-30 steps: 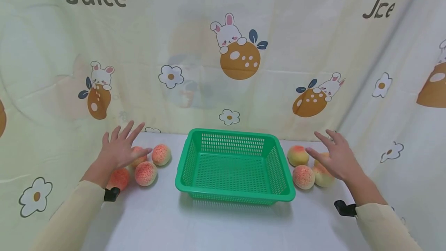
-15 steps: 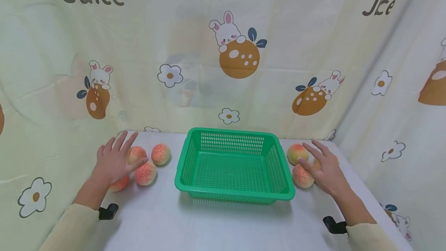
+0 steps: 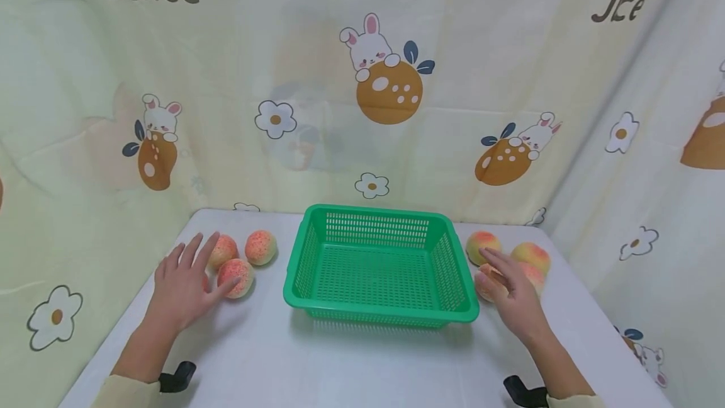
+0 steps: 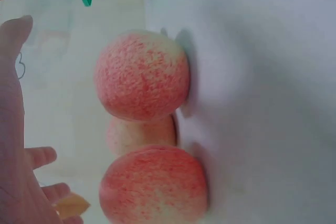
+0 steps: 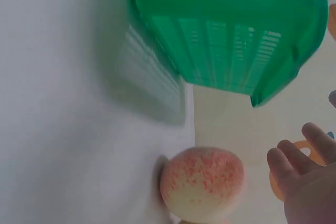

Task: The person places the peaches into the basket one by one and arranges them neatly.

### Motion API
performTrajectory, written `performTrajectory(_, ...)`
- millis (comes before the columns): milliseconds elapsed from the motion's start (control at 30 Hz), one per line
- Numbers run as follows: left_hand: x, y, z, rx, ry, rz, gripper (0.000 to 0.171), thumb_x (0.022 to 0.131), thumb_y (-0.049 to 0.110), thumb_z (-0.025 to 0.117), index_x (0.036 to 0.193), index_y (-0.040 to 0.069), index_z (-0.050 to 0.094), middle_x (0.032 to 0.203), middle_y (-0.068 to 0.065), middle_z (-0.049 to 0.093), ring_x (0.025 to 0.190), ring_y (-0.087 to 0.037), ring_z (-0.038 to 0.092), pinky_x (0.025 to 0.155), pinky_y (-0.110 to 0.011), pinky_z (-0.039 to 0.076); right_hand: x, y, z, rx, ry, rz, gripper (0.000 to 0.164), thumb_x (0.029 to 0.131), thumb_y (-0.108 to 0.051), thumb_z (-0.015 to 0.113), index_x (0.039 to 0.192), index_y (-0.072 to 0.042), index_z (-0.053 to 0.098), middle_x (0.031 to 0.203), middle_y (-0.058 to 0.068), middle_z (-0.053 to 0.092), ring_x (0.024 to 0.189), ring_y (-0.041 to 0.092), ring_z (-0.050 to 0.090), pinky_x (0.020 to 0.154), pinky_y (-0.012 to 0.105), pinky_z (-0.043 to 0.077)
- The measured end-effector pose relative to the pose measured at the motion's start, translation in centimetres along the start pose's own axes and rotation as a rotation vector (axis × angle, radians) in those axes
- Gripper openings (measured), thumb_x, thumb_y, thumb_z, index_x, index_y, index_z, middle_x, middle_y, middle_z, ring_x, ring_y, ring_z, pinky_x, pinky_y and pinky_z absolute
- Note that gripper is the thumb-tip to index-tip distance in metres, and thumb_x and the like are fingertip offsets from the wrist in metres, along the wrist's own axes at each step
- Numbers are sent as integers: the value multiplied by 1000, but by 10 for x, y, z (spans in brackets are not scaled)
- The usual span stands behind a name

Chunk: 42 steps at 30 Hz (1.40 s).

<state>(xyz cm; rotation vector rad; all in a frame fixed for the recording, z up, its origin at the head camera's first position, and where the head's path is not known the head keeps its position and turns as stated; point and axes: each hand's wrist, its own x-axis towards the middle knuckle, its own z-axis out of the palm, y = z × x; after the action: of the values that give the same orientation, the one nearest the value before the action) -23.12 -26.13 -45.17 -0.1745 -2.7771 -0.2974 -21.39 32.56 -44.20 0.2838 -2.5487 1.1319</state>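
Left of the basket lie several peaches: one at the back (image 3: 261, 247), another beside it (image 3: 223, 249), and a nearer one (image 3: 236, 277). My left hand (image 3: 182, 288) hovers over this group with fingers spread and mostly hides one more peach. In the left wrist view, a speckled peach (image 4: 142, 75) and a redder peach (image 4: 155, 187) sit beside the hand. My right hand (image 3: 518, 301), fingers loosely bent, is above the right-hand group. There, a yellow-red peach (image 3: 483, 247) and a far peach (image 3: 532, 257) show, while the near peach (image 5: 203, 187) is partly covered by the fingers.
A green plastic basket (image 3: 379, 315) with slotted walls stands on the white table (image 3: 340, 370), between the two peach groups, with nothing in it. Behind and at the sides hangs a cream curtain (image 3: 317, 162) printed with rabbits and flowers.
Both hands have come lower and nearer the peaches. The right hand has moved left toward the basket side, its fingers bending slightly more. Basket and peaches keep their places.
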Motion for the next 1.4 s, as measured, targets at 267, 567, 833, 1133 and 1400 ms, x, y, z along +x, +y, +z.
performTrajectory(267, -18, -1, 7, -65, 37, -19, 98, 89, 60, 68, 162, 11, 25, 155, -31, 34, 137, -56, 34, 105, -79, 33, -14, -8, 13, 158, 32, 92, 48, 104, -24, 62, 150, -14, 52, 131, -14, 55, 120, -1, 57, 94, 2, 43)
performTrajectory(567, -28, 2, 8, -202, 49, -108, 94, 87, 52, 75, 157, 6, 32, 154, -32, 34, 137, -56, 31, 104, -81, 28, -21, -12, 16, 249, -1, 262, 57, 101, -35, 65, 153, -19, 48, 141, 1, 56, 118, 2, 57, 92, 4, 44)
performTrajectory(833, -35, -2, 10, -271, 12, -206, 90, 89, 46, 75, 156, 5, 32, 155, -34, 29, 138, -58, 27, 104, -82, 27, -21, -15, 15, 286, -50, 336, 64, 97, -40, 71, 153, -18, 48, 144, 11, 54, 112, 0, 57, 89, 11, 51)
performTrajectory(1133, -36, -9, 10, -308, 6, -269, 85, 91, 38, 75, 156, 2, 32, 154, -35, 28, 137, -59, 28, 103, -81, 31, -18, -14, 13, 372, -153, 405, 72, 95, -38, 73, 157, -21, 41, 144, 16, 49, 110, -4, 63, 90, 17, 55)
performTrajectory(1400, -36, -12, 8, -341, 0, -289, 84, 92, 33, 75, 156, 1, 31, 153, -35, 29, 137, -57, 28, 103, -79, 35, -18, -10, 13, 538, -203, 399, 76, 96, -22, 73, 161, -16, 33, 136, 15, 44, 108, 2, 67, 89, 23, 60)
